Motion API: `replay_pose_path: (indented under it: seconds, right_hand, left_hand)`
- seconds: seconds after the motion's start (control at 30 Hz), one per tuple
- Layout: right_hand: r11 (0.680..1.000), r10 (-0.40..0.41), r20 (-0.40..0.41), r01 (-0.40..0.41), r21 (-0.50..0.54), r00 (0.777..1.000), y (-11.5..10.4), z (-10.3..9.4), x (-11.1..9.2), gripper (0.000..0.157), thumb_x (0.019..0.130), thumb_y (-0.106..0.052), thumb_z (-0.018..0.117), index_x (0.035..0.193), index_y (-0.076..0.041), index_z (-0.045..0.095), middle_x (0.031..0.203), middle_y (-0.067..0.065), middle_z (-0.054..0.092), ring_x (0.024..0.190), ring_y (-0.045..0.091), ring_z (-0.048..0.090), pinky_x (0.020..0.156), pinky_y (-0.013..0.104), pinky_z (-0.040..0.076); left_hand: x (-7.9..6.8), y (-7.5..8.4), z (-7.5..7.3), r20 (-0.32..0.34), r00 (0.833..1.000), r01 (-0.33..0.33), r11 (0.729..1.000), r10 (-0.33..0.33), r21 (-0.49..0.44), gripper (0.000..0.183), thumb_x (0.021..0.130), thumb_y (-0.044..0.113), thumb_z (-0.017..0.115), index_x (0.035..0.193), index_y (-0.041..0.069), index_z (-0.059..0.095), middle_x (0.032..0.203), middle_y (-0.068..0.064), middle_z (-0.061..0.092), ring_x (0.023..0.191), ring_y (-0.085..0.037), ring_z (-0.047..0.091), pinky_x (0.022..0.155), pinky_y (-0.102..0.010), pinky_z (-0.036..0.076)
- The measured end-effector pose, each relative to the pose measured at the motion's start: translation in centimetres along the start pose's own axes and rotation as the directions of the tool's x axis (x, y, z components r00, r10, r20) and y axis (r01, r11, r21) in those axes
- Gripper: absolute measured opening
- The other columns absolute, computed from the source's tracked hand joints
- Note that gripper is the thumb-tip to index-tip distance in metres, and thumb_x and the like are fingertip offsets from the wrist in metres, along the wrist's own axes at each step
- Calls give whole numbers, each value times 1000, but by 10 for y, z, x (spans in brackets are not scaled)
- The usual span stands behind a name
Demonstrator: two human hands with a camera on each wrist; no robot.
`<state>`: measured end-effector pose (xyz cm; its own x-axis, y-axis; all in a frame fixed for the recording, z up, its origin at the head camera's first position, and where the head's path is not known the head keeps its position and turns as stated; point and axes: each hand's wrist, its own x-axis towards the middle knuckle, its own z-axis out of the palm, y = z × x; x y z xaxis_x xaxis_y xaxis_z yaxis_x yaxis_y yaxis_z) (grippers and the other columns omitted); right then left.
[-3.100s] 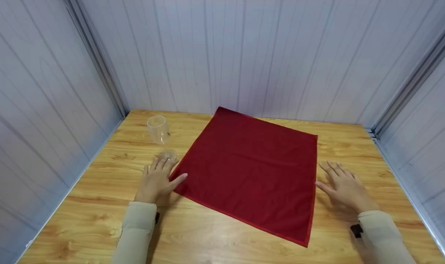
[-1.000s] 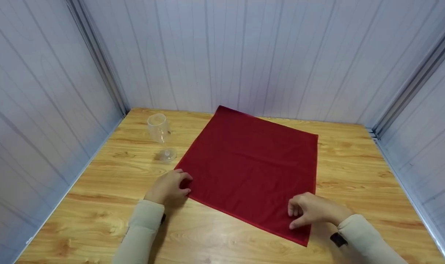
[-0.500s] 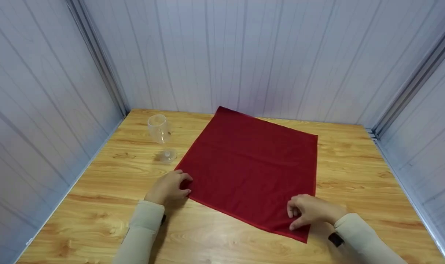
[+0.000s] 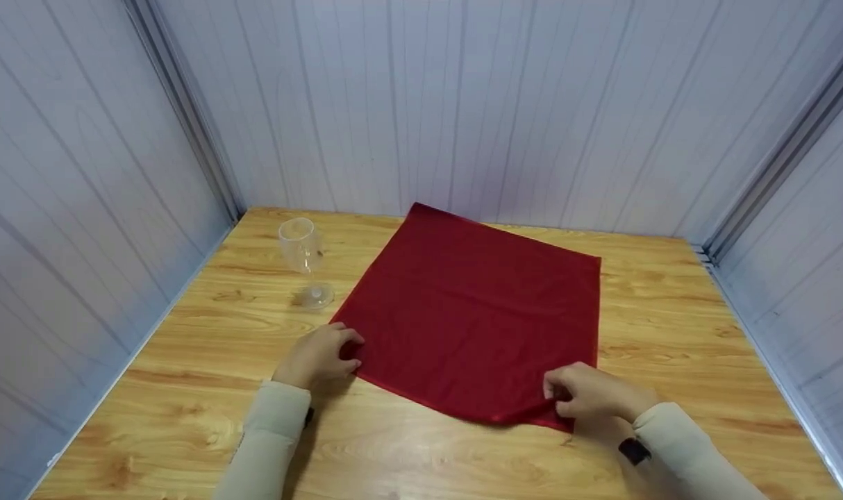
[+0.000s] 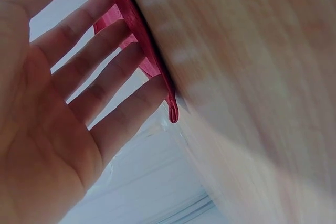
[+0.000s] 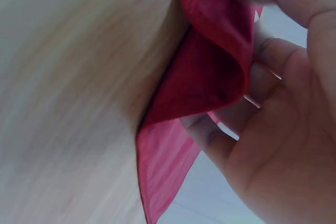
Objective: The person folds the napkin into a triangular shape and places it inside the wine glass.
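Note:
A red cloth (image 4: 477, 298) lies spread at a slant on the wooden table. My left hand (image 4: 319, 355) rests its fingertips on the cloth's left corner; in the left wrist view its fingers (image 5: 100, 53) are nearly straight and touch the fabric's edge. With its thumb and fingers, my right hand (image 4: 595, 392) pinches the cloth close to the near right corner. The near edge is raised there, and the right wrist view shows the fabric (image 6: 210, 72) curling up in a fold. Behind the left hand stands a clear stemmed glass (image 4: 301, 246), upright and apart from the cloth.
Bare wood of the table (image 4: 407, 458) shows in front of the cloth and on both sides. A pale panelled wall (image 4: 505, 111) rises behind the table, with more panels at left and right.
Both hands, earlier flat beside the cloth, have come onto its near corners. Over the last half second, the right hand has drawn its corner slightly up and away; the left hand stays put.

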<state>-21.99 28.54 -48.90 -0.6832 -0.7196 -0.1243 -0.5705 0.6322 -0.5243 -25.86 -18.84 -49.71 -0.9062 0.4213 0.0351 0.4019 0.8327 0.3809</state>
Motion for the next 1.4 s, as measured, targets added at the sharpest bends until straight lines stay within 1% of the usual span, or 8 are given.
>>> replay_pose_path:
  seconds: [0.27, 0.47, 0.53, 0.63, 0.83, 0.93, 1.1, 1.4]
  right_hand:
    - [998, 49, 14, -48, -46, 999, 2, -7, -1, 40, 75, 16, 59, 96, -18, 63, 91, -9, 59, 82, 11, 52, 71, 30, 45]
    - [995, 29, -44, -33, -98, 999, 10, -9, -3, 44, 71, 20, 58, 99, -13, 65, 100, -4, 63, 93, 16, 60, 77, 37, 52]
    - [994, 15, -78, -24, -108, 997, 14, -10, -3, 42, 72, 21, 59, 99, -12, 65, 99, -2, 64, 92, 18, 62, 77, 38, 53]
    - [996, 18, -120, -28, -85, 993, 20, -12, -3, 34, 80, 16, 62, 98, -13, 65, 96, -3, 64, 89, 18, 63, 75, 37, 53]
    - [999, 53, -131, -51, 15, 990, 27, -15, -2, 24, 91, 8, 61, 103, -13, 64, 99, -4, 64, 91, 15, 62, 75, 35, 52]
    - [1000, 19, -189, -22, -15, 982, 28, -15, 3, 19, 94, 4, 61, 104, -12, 65, 99, -2, 65, 92, 18, 63, 77, 37, 53]
    - [995, -51, -312, 20, -102, 949, 29, -14, 15, 13, 98, -1, 58, 103, -9, 67, 98, 1, 68, 92, 21, 65, 79, 42, 53]
    - [990, -28, -359, -22, -136, 933, 32, -20, 39, 15, 97, -3, 60, 106, -12, 68, 99, -1, 70, 90, 15, 65, 79, 39, 53]
  left_hand:
    - [1, 0, -1, 5, 1000, 19, 1000, -19, 0, 29, 84, 18, 81, 111, 8, 73, 105, -4, 65, 99, -23, 62, 91, -43, 50]
    - [1, 0, -1, 3, 1000, 7, 1000, -7, 6, 29, 83, 17, 82, 109, 8, 73, 105, -5, 66, 100, -25, 62, 91, -44, 50]
    - [1, 0, -1, -3, 1000, -3, 1000, 3, 10, 29, 82, 17, 82, 108, 7, 73, 104, -6, 66, 99, -25, 62, 90, -44, 50]
    - [1, 0, -1, -3, 1000, -2, 1000, 2, 12, 29, 82, 17, 82, 108, 7, 73, 103, -6, 66, 97, -25, 62, 90, -44, 50]
    - [2, 0, -2, 0, 1000, 5, 1000, -5, 10, 28, 82, 17, 83, 107, 8, 74, 101, -4, 66, 96, -25, 63, 89, -45, 50]
    - [3, 1, -2, 0, 1000, 19, 1000, -19, 7, 28, 82, 17, 83, 108, 9, 74, 102, -4, 66, 96, -25, 63, 89, -45, 50]
    - [4, 3, -3, 22, 998, 56, 998, -56, 3, 29, 83, 18, 82, 109, 10, 74, 105, -3, 66, 100, -25, 62, 92, -45, 49]
    - [6, 3, -3, 23, 998, 63, 998, -63, -18, 27, 82, 15, 83, 107, 9, 74, 104, -4, 67, 100, -26, 62, 91, -45, 49]
